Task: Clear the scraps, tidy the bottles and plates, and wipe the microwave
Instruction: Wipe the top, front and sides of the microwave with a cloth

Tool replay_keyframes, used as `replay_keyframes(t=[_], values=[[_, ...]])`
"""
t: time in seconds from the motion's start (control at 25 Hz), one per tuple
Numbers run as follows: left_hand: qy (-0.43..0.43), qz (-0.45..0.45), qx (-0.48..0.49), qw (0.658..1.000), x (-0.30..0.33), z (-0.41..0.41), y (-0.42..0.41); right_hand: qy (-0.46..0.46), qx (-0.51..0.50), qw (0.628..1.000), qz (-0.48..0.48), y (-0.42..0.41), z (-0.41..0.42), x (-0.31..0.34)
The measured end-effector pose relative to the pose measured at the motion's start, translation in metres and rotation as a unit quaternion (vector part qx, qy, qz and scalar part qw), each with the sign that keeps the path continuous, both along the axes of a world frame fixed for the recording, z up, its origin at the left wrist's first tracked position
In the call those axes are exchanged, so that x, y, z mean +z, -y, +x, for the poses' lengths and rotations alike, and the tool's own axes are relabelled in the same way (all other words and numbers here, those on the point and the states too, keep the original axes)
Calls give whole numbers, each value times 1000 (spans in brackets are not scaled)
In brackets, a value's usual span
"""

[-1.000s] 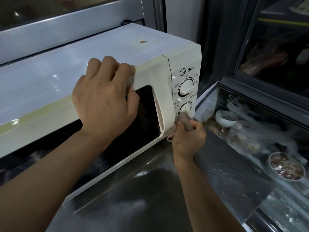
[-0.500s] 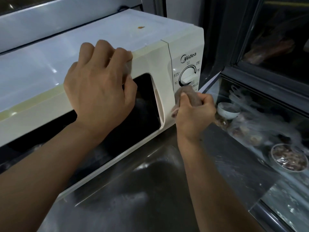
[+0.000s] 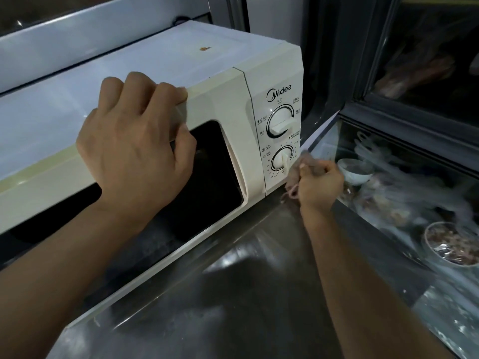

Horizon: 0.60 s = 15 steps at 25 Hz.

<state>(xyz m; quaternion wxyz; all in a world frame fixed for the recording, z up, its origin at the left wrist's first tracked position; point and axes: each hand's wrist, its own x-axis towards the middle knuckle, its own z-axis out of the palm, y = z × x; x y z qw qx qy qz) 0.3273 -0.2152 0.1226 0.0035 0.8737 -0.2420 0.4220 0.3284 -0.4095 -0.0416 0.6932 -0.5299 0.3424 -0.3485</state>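
Head view: cream microwave (image 3: pixel 145 73) sits on a steel counter (image 3: pixel 233 294), door closed. Left hand (image 3: pixel 134 149) lies over the door's top front edge, knuckles up, fingers curled over the edge, thumb down on the door face, forearm running in from lower left. Right hand (image 3: pixel 317 185) fisted round a crumpled pinkish cloth (image 3: pixel 294 181), pressed at the control panel's lower right corner by the lower knob (image 3: pixel 282 159); cloth blurred, probably touching the panel. Small orange spot (image 3: pixel 204 48) on top.

my left hand (image 3: pixel 134 149) grips the microwave (image 3: pixel 225 104) door's top edge. my right hand (image 3: pixel 320 183) presses a crumpled cloth (image 3: pixel 298 168) at its lower right front corner, beside the lower dial (image 3: pixel 282 159).
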Motion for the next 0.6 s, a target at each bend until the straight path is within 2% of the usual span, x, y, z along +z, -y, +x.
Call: replay_keyframes(t=[0.08,0.2,0.4,0.52,0.6], values=[[0,-2,2,1000,1,0,1,-27,-7,1000,-8,7,10,4],[-3,-5,4,1000,0,0,1,-28,-30,998,39,-27,4,3],[-7,-8,4,1000,1,-1,1,-27,59,996,65,-96,-27,-11],[-2,-7,11,1000,0,-1,1,-43,17,998,52,-65,-12,-8],[6,-6,10,1000,-1,1,1,-17,-28,998,53,-33,1,-4]])
